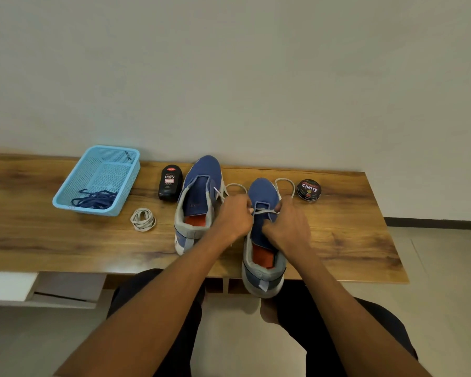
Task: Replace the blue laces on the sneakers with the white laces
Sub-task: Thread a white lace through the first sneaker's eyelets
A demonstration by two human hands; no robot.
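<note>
Two blue sneakers with grey heels stand on the wooden table. The left sneaker (199,191) has no lace in it. A white lace (264,211) crosses the lowest eyelets of the right sneaker (263,235), and its ends loop away on both sides. My left hand (235,214) pinches the lace at the sneaker's left side. My right hand (287,227) pinches it at the right side. A second white lace (143,219) lies coiled on the table to the left. The blue laces (95,200) lie heaped in a light blue basket (65,200).
A black Cherry polish bottle (170,183) stands between the basket and the left sneaker. A round Cherry polish tin (309,189) sits right of the right sneaker. The right sneaker's heel overhangs the table's front edge (120,270). A wall rises behind the table.
</note>
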